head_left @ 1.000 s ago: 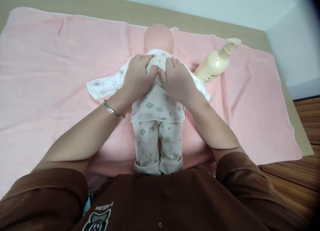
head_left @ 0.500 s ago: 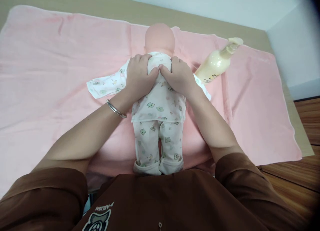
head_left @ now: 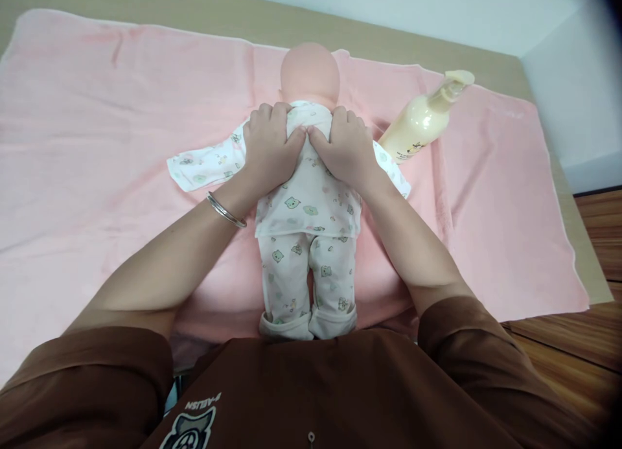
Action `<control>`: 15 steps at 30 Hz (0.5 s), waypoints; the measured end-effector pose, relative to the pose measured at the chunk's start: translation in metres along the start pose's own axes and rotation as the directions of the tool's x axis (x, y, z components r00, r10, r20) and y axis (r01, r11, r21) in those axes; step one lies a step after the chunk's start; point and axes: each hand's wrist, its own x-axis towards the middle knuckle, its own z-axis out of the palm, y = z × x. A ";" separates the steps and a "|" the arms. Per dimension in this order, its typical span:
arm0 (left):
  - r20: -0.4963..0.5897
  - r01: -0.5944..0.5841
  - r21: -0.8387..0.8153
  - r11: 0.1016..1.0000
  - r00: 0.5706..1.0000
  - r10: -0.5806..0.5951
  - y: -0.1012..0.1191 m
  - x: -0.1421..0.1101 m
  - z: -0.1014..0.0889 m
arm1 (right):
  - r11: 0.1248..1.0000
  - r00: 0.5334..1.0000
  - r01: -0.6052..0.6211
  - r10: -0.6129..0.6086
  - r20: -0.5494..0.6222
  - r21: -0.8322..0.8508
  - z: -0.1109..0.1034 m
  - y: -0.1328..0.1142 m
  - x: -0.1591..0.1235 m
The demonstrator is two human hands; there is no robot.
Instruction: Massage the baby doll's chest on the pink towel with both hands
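Observation:
A baby doll [head_left: 311,209] lies with the back of its bald head and its back towards me, in a white top and trousers printed with small animals. My left hand [head_left: 271,143] is wrapped over its left-side shoulder in view. Over the other shoulder curls my right hand [head_left: 350,146]. Both thumbs lie on the upper back, their tips almost meeting below the collar. The fingertips are hidden round the shoulders. White printed sleeves [head_left: 208,164] stretch out to either side, flat on the cloth.
A pink towel [head_left: 121,112] with some creases covers most of the wooden table [head_left: 389,47]. To the right of the doll, a cream-coloured pump bottle [head_left: 420,122] is close to one sleeve. White walls [head_left: 486,15] rise behind, and brown wood [head_left: 573,345] shows at lower right.
Both hands have shifted very slightly on the upper back, the thumbs a touch lower and outward. The doll and the bottle stay in place.

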 end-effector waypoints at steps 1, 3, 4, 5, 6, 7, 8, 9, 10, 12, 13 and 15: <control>-0.009 -0.002 0.003 1.000 1.000 0.002 0.002 -0.001 -0.001 | 1.000 1.000 0.002 -0.002 -0.007 -0.002 0.002 0.001 0.001; -0.021 -0.009 0.012 1.000 1.000 0.010 0.004 -0.004 -0.002 | 1.000 1.000 0.001 -0.001 -0.016 -0.009 0.005 0.003 0.001; -0.031 -0.014 0.015 1.000 0.999 0.015 0.005 -0.005 -0.002 | 1.000 1.000 0.000 -0.001 -0.019 -0.012 0.006 0.003 0.002; -0.042 -0.024 0.014 1.000 0.999 0.024 0.004 -0.006 -0.002 | 1.000 1.000 0.001 -0.001 -0.021 -0.014 0.007 0.004 0.002; -0.054 -0.039 0.010 0.999 0.998 0.040 0.003 -0.007 -0.002 | 1.000 1.000 0.004 -0.004 -0.025 -0.014 0.008 0.005 0.002; -0.063 -0.055 0.005 0.998 0.996 0.055 0.002 -0.008 -0.002 | 1.000 0.999 0.008 -0.009 -0.031 -0.013 0.009 0.006 0.002; -0.070 -0.066 0.002 0.998 0.995 0.066 0.001 -0.008 -0.001 | 1.000 0.999 0.014 -0.015 -0.039 -0.010 0.010 0.007 0.002; -0.072 -0.075 0.003 0.997 0.995 0.075 0.000 -0.009 -0.001 | 1.000 0.999 0.020 -0.020 -0.045 -0.008 0.011 0.007 0.003; -0.072 -0.085 0.003 0.996 0.994 0.085 0.000 -0.010 -0.001 | 1.000 0.999 0.022 -0.023 -0.047 -0.007 0.011 0.008 0.003; -0.084 -0.110 -0.009 0.994 0.990 0.109 0.001 -0.014 -0.002 | 1.000 0.999 0.017 -0.018 -0.038 -0.013 0.010 0.008 0.004; -0.095 -0.130 -0.023 0.991 0.987 0.127 0.003 -0.017 -0.004 | 1.000 1.000 0.011 -0.012 -0.025 -0.020 0.008 0.007 0.005; -0.099 -0.175 -0.050 0.983 0.981 0.169 0.008 -0.023 -0.008 | 0.999 1.000 -0.001 0.001 0.009 -0.036 0.002 0.005 0.004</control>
